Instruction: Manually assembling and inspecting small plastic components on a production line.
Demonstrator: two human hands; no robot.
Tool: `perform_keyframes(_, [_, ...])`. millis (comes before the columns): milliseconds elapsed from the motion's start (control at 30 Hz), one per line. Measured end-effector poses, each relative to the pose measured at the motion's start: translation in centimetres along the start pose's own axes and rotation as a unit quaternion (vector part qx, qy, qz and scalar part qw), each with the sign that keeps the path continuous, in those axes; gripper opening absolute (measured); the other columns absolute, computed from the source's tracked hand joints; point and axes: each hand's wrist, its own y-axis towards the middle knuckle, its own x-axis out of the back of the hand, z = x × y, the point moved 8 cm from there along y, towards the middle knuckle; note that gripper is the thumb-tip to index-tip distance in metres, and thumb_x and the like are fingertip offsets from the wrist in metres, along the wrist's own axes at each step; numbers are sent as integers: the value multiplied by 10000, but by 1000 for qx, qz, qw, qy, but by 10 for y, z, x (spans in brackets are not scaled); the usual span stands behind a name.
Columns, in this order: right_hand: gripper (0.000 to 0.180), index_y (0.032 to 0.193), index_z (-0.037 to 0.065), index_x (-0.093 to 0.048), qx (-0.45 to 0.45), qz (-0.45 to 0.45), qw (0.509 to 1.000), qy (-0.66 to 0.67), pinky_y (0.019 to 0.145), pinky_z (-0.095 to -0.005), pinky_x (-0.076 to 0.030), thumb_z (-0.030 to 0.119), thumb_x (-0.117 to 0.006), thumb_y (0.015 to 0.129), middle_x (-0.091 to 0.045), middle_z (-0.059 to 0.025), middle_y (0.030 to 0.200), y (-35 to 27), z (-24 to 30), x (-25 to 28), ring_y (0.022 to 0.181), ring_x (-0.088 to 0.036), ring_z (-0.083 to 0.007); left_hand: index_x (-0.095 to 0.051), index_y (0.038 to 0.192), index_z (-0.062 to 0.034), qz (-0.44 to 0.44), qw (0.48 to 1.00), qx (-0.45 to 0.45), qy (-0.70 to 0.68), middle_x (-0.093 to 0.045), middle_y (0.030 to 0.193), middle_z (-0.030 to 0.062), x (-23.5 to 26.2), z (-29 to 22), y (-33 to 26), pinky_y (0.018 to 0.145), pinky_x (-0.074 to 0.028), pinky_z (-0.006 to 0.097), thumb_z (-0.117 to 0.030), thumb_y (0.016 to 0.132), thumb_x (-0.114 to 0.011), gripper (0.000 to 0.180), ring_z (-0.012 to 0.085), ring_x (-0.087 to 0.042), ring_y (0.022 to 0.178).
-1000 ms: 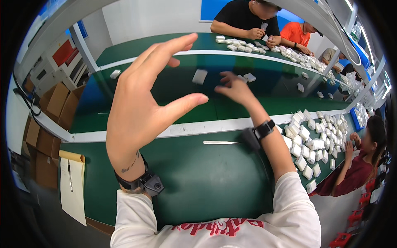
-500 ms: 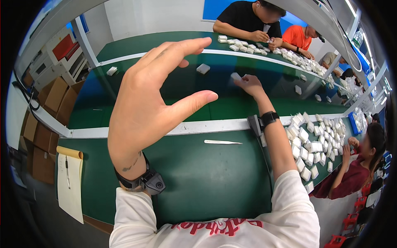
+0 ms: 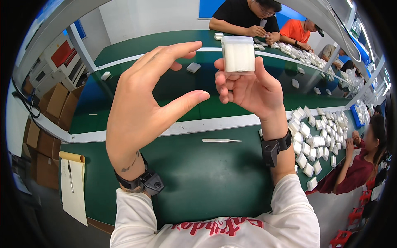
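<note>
1. Overhead, from the head view, my right hand [image 3: 248, 89] is raised above the bench with its fingers closed around a small translucent white plastic box with a lid [image 3: 237, 54], held up at the fingertips.
2. My left hand [image 3: 144, 103] is up beside it, spread wide with thumb and fingers apart and nothing in it; it sits near the box without touching.
3. Below both hands runs the dark green work table [image 3: 198, 177], crossed by a pale strip along its far edge.
4. On that surface, a thin white flat tool [image 3: 221, 140] lies just beyond my right wrist.
5. To the right, a heap of small white plastic boxes [image 3: 314, 140] covers the table end, near a seated person in a dark red top [image 3: 355, 169].
6. At the left edge hangs a clipboard with white paper [image 3: 74, 186], with brown cardboard cartons [image 3: 45, 107] stacked on the floor behind.
7. Across the far green table, a person in a black shirt [image 3: 244, 16] and another in orange [image 3: 297, 31] work over more white pieces.
</note>
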Motion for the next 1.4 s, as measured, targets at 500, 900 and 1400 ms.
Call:
perform_keyframes(500, [563, 1317, -55, -516, -47, -41, 991, -119, 857, -326, -525, 429, -434, 1042, -644, -170, 1169, 0, -17, -17, 975, -643, -193, -609, 1305, -77, 4, 998, -11, -55, -676, 1184, 90, -13, -1, 2, 870, -494, 330, -134, 680, -811, 659, 188, -640, 974])
perform_keyframes(900, [461, 887, 55, -697, -179, -37, 638, -748, 715, -383, -529, 382, -878, 618, -704, -104, 854, -4, -39, -5, 827, -683, -295, -554, 1368, -59, 56, 983, 136, -110, -629, 970, 56, -11, 31, -7, 693, -502, 232, -77, 906, -643, 471, 91, -607, 848])
perform_keyframes(1400, [146, 729, 41, -676, -405, 98, 607, -677, 617, -362, -516, 119, -765, 644, -688, -68, 708, -35, -122, 41, 670, -665, -226, -520, 1210, 35, -64, 920, 151, -355, -683, 979, 147, 2, 32, 0, 594, -575, 258, -133, 946, -648, 339, 103, -649, 674])
